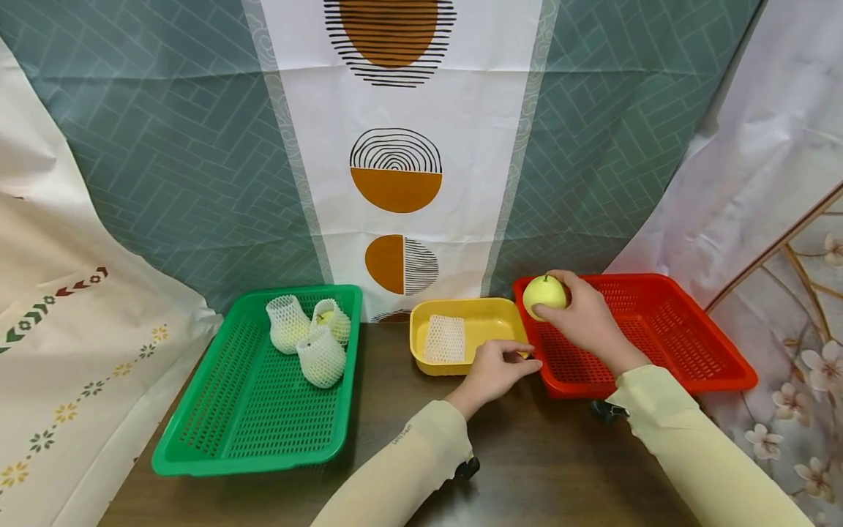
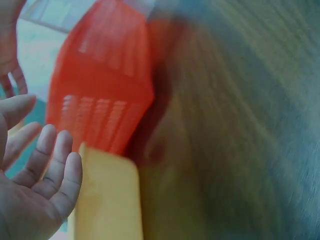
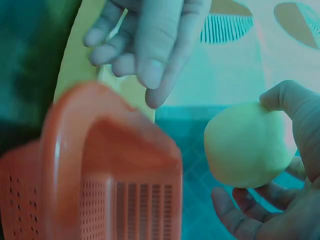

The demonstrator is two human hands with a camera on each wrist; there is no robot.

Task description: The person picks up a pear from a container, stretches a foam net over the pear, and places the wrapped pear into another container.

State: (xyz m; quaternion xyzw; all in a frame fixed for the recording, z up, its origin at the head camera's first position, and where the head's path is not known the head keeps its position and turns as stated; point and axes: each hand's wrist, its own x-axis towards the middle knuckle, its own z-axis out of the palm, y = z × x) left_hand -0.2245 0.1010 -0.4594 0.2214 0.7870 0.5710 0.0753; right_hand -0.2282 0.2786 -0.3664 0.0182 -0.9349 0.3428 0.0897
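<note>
My right hand grips a round yellow-green apple by its sides, stem up, over the near-left part of the red basket. The right wrist view shows the thumb on the upper side of the apple and fingers below it. My left hand is beside the right end of the yellow basket, close to the red rim. Its fingers are loosely bent, with nothing visible between them; in the left wrist view the left hand is spread apart. A white foam net sleeve lies flat in the yellow basket.
The green basket stands at the left, holding several fruits in foam nets toward its back right. All three baskets rest on a dark wooden table. Patterned cloth hangs behind, with more cloth at both sides.
</note>
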